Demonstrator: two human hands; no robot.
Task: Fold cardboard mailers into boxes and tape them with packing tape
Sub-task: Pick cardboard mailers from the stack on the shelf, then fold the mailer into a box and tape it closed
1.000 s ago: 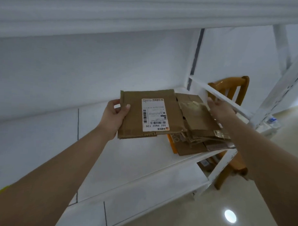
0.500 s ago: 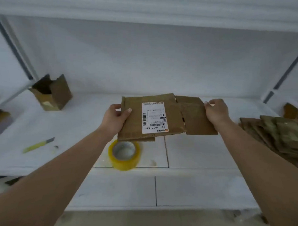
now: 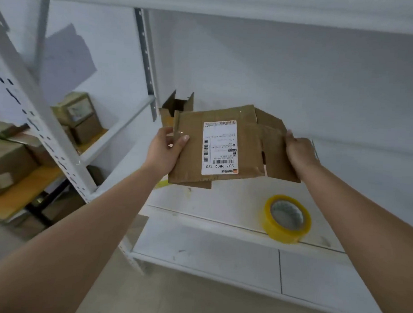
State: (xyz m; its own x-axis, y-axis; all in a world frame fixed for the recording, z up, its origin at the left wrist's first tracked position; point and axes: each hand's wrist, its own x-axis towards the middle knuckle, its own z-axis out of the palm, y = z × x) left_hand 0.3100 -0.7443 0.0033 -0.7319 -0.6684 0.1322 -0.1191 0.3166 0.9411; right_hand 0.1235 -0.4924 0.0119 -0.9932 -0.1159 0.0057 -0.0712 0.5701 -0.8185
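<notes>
a flattened brown cardboard mailer with a white shipping label is held up in the air above the white metal shelf, the left hand gripping its left edge and the right hand gripping its right flap. a yellow roll of packing tape lies on the shelf below the right hand, and an open brown cardboard box stands behind the mailer

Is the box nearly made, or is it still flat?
Still flat. Both the left hand and right hand hold the flattened mailer above the shelf. One open-topped box stands behind. Folding and taping remain; the tape roll lies untouched.
</notes>
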